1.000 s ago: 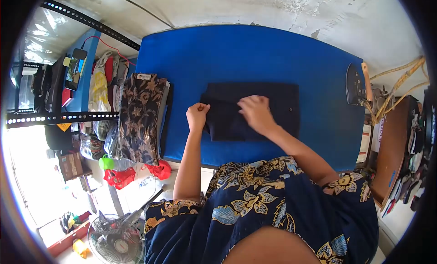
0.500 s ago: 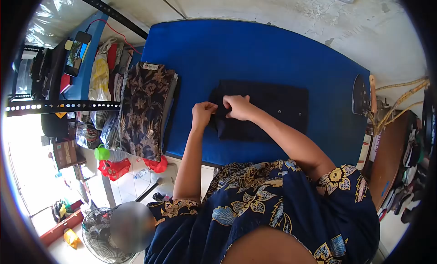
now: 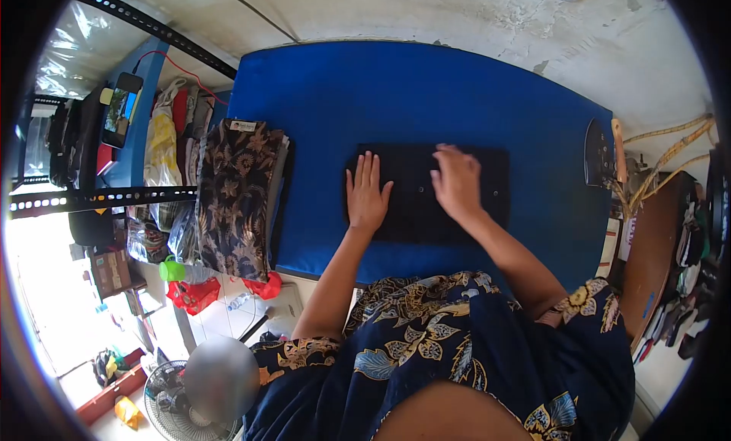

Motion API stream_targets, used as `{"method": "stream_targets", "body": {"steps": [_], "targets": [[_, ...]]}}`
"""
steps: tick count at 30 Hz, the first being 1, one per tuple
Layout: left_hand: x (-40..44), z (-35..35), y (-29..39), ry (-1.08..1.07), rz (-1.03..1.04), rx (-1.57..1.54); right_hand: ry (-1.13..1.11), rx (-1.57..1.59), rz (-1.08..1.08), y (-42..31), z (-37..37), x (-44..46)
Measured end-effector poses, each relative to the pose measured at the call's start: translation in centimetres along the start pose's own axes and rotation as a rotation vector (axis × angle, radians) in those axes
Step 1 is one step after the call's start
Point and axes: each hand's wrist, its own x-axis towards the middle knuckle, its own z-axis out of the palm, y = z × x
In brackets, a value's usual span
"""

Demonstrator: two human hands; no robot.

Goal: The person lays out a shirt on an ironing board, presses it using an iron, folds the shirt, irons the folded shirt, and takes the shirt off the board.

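Note:
A dark garment (image 3: pixel 411 213), folded into a rectangle with small round buttons or snaps on it, lies on the blue padded table (image 3: pixel 426 91). My left hand (image 3: pixel 368 197) rests flat on its left part, fingers spread and pointing away from me. Over the right part is my right hand (image 3: pixel 457 184), its fingers apart and slightly blurred by motion; whether it touches the cloth is hard to tell. Neither hand grips anything.
A stack of folded clothes, a brown patterned one (image 3: pixel 236 201) on top, lies at the table's left edge. An iron (image 3: pixel 598 153) stands at the far right. A phone (image 3: pixel 122 110) hangs by the left shelf. Below left is a fan (image 3: pixel 171 399).
My left hand has opened from a pinch at the garment's left edge and moved right onto the cloth. My right hand has moved right, away from the left edge, and its fingers have spread.

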Motion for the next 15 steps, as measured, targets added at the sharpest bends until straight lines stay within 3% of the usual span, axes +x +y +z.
{"method": "stream_targets", "body": {"steps": [2,3,6,9,13,15], "targets": [[0.1,0.3,0.0,0.036,-0.009,0.053,0.02,-0.211,0.216,5.8,0.3,-2.9],[0.5,0.0,0.0,0.031,-0.004,0.052,0.059,-0.261,0.218,7.5,-0.4,-3.5],[3.0,-0.6,-0.3,0.353,-0.237,-0.029,0.139,-0.286,0.22,9.0,-1.8,-2.7],[4.7,-0.2,-2.5,0.164,-0.345,-0.145,0.022,0.109,0.116,7.0,-1.5,0.2],[5.0,-0.6,-2.8,0.244,-0.262,-0.121,-0.163,0.351,-0.116,1.1,2.2,4.9],[4.7,-1.1,-2.4,0.251,-0.248,-0.085,-0.073,0.43,-0.245,-1.6,4.3,7.3]]}}
